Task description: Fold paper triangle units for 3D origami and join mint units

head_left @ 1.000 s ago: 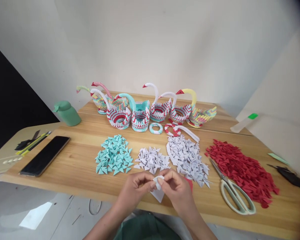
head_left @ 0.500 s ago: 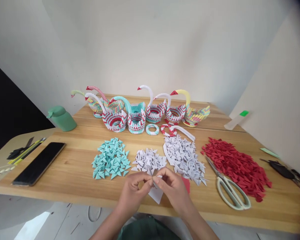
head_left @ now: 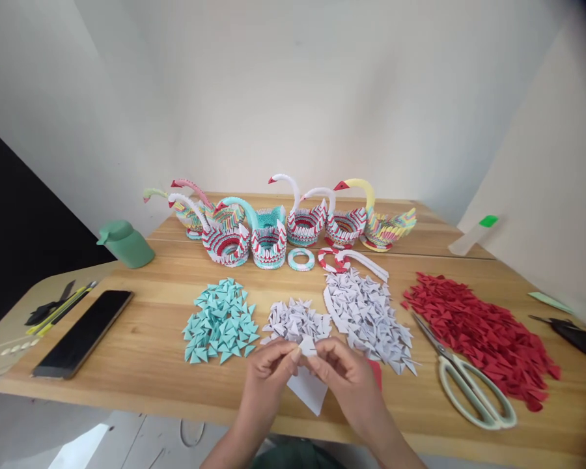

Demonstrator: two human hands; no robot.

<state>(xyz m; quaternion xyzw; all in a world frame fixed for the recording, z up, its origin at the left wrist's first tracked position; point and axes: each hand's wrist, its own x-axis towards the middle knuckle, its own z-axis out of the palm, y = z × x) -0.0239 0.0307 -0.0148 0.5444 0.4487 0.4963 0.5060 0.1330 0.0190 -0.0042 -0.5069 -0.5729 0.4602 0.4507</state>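
Observation:
Between my two hands is a small white paper piece (head_left: 308,346), pinched at its left side by my left hand (head_left: 272,370) and at its right side by my right hand (head_left: 344,372). Under them a larger white sheet (head_left: 312,393) lies on the table, partly covered by my fingers. A red sheet (head_left: 376,374) shows beside my right hand. Just beyond my fingers is a small pile of folded white pieces (head_left: 295,319), with a larger white pile (head_left: 368,319) to its right and a teal pile (head_left: 221,322) to its left.
Several paper swans (head_left: 268,244) stand at the back of the wooden table (head_left: 151,365), near a teal-white ring (head_left: 301,259). Scissors (head_left: 473,384) lie by a red pile (head_left: 483,332). A phone (head_left: 83,335) and a green container (head_left: 127,244) are at left.
The small white paper piece now stands up flat and more visible between my fingertips. My hands have parted slightly. The whole view has shifted a little.

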